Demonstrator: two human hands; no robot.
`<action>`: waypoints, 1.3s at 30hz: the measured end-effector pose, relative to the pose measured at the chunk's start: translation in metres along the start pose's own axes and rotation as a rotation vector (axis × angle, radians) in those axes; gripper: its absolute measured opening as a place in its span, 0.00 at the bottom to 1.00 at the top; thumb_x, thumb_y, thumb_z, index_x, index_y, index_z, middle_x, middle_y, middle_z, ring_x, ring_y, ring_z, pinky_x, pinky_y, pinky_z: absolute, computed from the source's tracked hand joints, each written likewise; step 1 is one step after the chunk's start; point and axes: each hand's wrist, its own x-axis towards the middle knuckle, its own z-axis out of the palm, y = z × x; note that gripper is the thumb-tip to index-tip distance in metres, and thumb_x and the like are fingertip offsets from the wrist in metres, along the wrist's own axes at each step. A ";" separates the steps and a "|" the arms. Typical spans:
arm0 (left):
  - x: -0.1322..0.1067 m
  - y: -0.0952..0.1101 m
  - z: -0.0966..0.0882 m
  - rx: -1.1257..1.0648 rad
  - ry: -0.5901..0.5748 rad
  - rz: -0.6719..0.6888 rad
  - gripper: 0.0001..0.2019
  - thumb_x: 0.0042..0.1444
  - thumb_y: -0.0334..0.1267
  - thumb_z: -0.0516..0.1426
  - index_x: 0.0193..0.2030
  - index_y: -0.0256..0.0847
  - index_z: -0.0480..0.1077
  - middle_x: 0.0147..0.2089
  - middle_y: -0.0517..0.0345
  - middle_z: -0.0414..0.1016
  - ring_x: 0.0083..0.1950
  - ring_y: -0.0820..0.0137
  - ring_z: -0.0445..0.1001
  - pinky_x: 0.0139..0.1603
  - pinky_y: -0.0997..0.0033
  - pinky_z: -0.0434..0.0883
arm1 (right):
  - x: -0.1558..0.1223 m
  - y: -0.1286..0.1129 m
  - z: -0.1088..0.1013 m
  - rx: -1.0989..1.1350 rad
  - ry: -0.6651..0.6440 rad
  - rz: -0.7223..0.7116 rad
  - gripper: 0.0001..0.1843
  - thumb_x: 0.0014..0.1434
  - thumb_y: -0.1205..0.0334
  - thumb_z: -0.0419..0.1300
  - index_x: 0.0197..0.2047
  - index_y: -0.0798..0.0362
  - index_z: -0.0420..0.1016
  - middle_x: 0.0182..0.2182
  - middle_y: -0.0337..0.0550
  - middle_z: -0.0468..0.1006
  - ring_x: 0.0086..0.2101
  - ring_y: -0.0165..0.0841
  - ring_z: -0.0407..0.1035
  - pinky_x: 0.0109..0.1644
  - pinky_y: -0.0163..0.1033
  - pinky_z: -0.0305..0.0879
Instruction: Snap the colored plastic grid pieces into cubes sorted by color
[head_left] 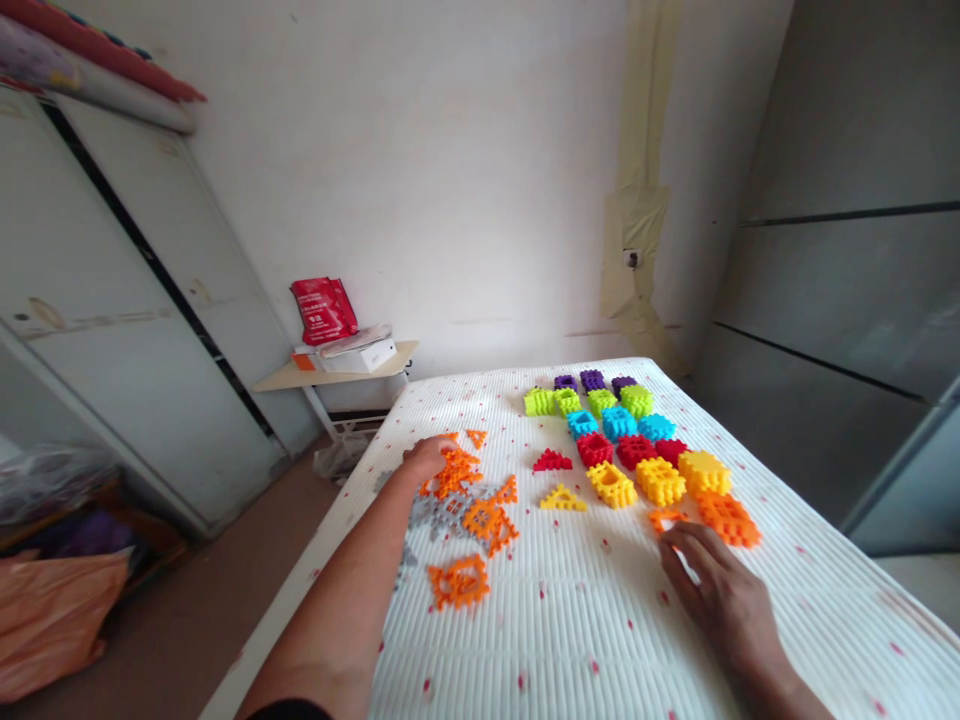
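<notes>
My left hand reaches to the far side of a loose pile, at the orange interlocking building pieces. Its fingertips are hidden, so I cannot see whether they grip one. Grey building pieces lie under and beside the orange ones. My right hand rests low at the right, its fingers curled and closed on a small orange building piece at the fingertips. Just beyond it sits a stack of orange pieces. More orange pieces lie apart, nearer to me.
Stacks stand in color rows: yellow, red, blue, green and purple. A yellow triangle and a red triangle lie left of them. A side table holds a red bag.
</notes>
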 end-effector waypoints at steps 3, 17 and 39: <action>-0.005 0.004 0.003 0.078 -0.042 0.025 0.18 0.45 0.35 0.58 0.44 0.53 0.73 0.52 0.59 0.73 0.53 0.60 0.69 0.52 0.61 0.62 | 0.001 -0.001 -0.001 -0.003 -0.011 0.004 0.16 0.63 0.56 0.47 0.34 0.53 0.73 0.33 0.45 0.76 0.31 0.30 0.73 0.35 0.32 0.69; -0.016 0.017 -0.001 0.243 0.009 0.213 0.22 0.49 0.30 0.53 0.51 0.55 0.68 0.56 0.61 0.68 0.57 0.65 0.63 0.55 0.63 0.58 | 0.003 -0.002 -0.002 -0.013 -0.020 -0.050 0.16 0.63 0.56 0.46 0.33 0.53 0.72 0.32 0.44 0.75 0.30 0.29 0.73 0.33 0.30 0.69; -0.007 0.022 0.006 0.305 0.001 0.412 0.11 0.46 0.26 0.53 0.32 0.43 0.74 0.39 0.55 0.76 0.50 0.64 0.68 0.48 0.66 0.62 | 0.002 0.000 -0.001 0.025 -0.086 -0.056 0.14 0.63 0.59 0.47 0.33 0.53 0.71 0.32 0.44 0.74 0.32 0.29 0.72 0.36 0.30 0.67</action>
